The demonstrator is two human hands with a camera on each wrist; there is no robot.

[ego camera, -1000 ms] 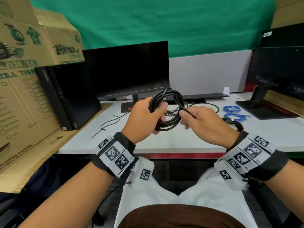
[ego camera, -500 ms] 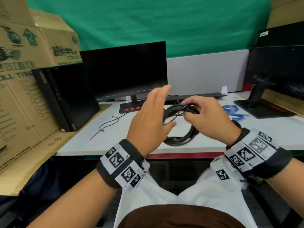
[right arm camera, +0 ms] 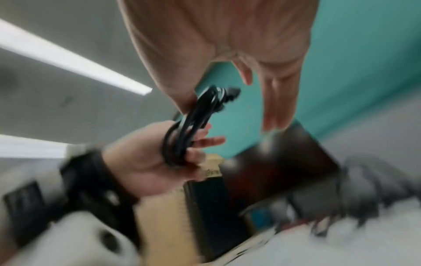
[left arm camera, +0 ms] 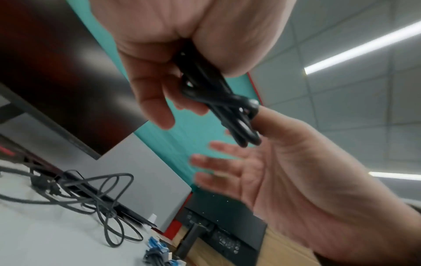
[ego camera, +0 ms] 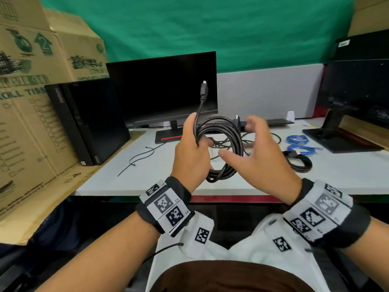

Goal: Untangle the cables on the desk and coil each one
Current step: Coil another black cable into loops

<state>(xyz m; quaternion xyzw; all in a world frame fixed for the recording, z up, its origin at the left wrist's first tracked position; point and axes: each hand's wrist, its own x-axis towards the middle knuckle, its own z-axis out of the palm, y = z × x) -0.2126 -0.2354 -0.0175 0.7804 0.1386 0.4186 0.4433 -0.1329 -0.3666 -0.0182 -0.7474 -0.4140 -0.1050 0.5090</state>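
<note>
A black cable coil [ego camera: 226,142] hangs upright above the white desk [ego camera: 147,182], and my left hand [ego camera: 192,148] grips its left side. One plug end [ego camera: 203,89] sticks up above that hand. My right hand [ego camera: 259,152] is open on the coil's right side, fingers spread, thumb close against the loops. In the left wrist view the left hand [left arm camera: 159,81] clutches the bundled cable coil [left arm camera: 218,97], with the right hand [left arm camera: 284,171] open beyond it. The blurred right wrist view shows the cable coil [right arm camera: 189,129] in the left hand [right arm camera: 141,162].
Thin black cables [ego camera: 261,140] lie tangled on the desk behind the hands. Blue cables [ego camera: 299,143] and another black coil [ego camera: 301,163] lie to the right, a cable tie [ego camera: 136,159] to the left. A monitor [ego camera: 164,89], a tower PC [ego camera: 88,119], cardboard boxes [ego camera: 31,91] and a second monitor [ego camera: 357,98] border the desk.
Half a second ago my right hand held the coil and my left hand was open. Now the left hand grips the coil, the right hand has let go, and a plug end points up.
</note>
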